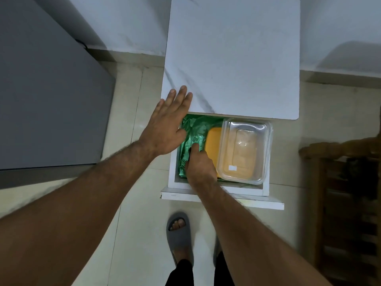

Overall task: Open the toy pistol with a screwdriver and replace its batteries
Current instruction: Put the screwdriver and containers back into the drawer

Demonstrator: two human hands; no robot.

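Tiled floor (132, 223), white marble-look cabinet (233, 58) with its drawer (206, 195) pulled out toward the person; left hand (167, 124) flat, fingers straight, resting on the cabinet top at its front left corner, holding nothing; right hand (198, 164) reaches into the drawer, fingers curled into a green plastic bag (193, 131), grip unclear; orange box (213, 147) just right of that hand, clear plastic container (245, 149) right again. No toy pistol, screwdriver or batteries visible; likely still fetching supplies; opening and battery swap all remain.
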